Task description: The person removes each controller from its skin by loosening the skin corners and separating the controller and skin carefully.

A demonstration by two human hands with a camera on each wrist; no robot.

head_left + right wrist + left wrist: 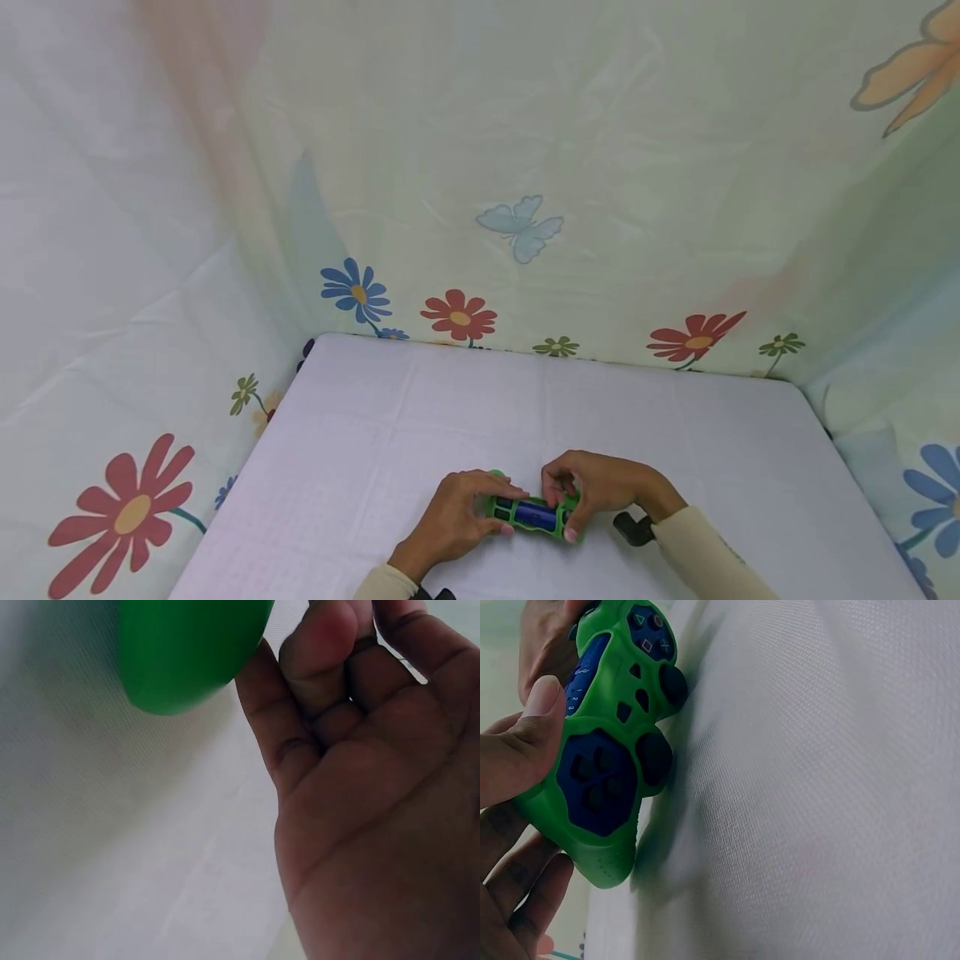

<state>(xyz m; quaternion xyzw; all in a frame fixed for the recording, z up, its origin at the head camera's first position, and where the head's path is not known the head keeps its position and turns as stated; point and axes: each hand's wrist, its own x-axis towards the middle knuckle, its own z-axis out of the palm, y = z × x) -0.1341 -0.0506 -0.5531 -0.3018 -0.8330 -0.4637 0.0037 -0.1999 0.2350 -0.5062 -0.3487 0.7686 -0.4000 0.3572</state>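
A blue game controller (536,516) in a green rubbery cover (619,682) lies between both hands near the front of the table. In the left wrist view its thumbsticks (656,761) point towards the white cloth, and the direction pad (598,782) shows. My left hand (454,514) grips one end, thumb on one side and fingers on the other. At the opposite end, my right hand (603,483) pinches the controller with curled fingers and thumb. The right wrist view shows my palm beside one rounded green end; the fingertips there are partly hidden.
White cloth covers the table (420,408), whose far edge meets a hanging curtain (622,167) printed with flowers and a butterfly. More curtain hangs at left and right. A dark wrist device (634,529) sits by the right sleeve.
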